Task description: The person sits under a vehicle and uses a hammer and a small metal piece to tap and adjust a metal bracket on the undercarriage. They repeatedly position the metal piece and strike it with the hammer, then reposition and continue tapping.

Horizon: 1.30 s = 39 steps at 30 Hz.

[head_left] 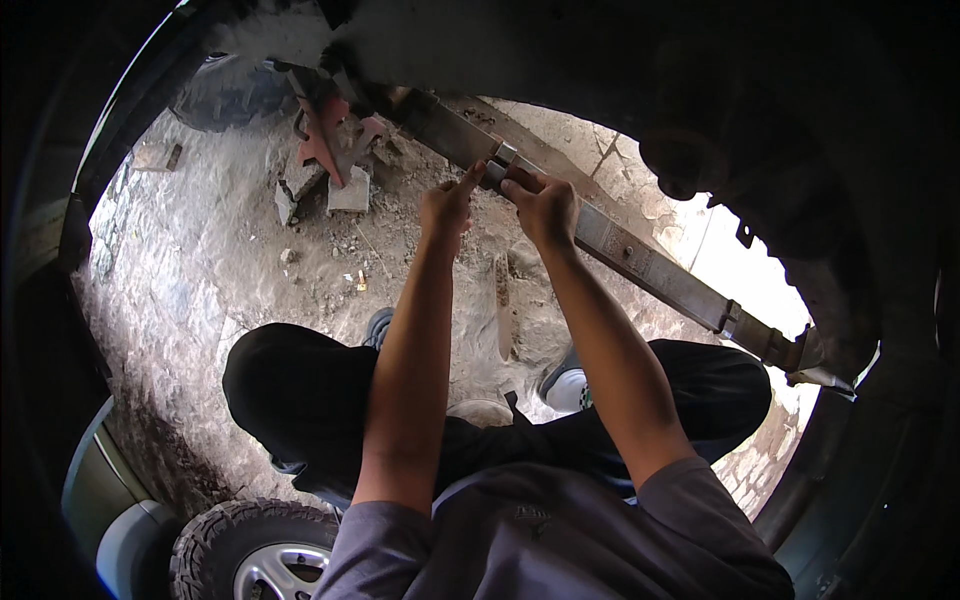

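Note:
A long flat leaf spring (640, 262) runs slantwise from the upper middle to the lower right. Around it sits a metal clip (504, 156). My right hand (548, 208) is closed at this clip, with its thumb and fingers against the metal. On the near side is my left hand (447, 212), its index finger reaching to the spring's edge beside the clip and its other fingers curled. Whether those curled fingers hold anything is hidden. Further down the spring, a second clamp-like band (732, 318) shows near its end.
A red stand (322, 135) rests on broken blocks (350, 192) at the upper left. Dark vehicle bodywork closes in overhead and at the right. A flat rusty strip (503, 310) lies on the rough ground between my arms. A wheel (230, 560) is at the lower left.

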Available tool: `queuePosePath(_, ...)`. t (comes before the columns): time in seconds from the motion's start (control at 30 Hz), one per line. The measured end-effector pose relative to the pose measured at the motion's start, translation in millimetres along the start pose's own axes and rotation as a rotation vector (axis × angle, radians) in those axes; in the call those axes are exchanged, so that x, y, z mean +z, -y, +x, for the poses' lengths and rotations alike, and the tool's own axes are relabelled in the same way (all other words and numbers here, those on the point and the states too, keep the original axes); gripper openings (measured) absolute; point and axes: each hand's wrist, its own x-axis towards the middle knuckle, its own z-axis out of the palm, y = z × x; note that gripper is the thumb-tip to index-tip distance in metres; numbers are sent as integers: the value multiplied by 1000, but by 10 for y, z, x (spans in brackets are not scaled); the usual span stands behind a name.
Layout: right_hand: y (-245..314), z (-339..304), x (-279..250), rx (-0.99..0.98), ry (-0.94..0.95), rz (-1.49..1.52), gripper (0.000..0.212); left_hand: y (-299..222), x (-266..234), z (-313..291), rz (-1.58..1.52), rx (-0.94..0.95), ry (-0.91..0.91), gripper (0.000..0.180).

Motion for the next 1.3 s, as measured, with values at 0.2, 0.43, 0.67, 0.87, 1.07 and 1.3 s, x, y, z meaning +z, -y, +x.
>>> queuePosePath(0.2,13,-5,43,42,-71,102,34,4,73,-42,96,62,-31,57)
queuePosePath(0.43,118,98,10,16,-70,-74,32,24,71,14,77,86,-47,62)
queuePosePath(0.67,111,104,-44,93,26,87,32,-81,16,-55,77,19,27,48)
queuePosePath(0.87,83,-28,-58,-31,9,-12,35,-23,5,6,58,55,24,49)
queuePosePath(1.07,31,-160,-20,-105,40,78,21,4,36,28,75,118,-32,49)
queuePosePath(1.3,-316,-836,139,58,37,268,21,54,21,73,113,152,-22,51)
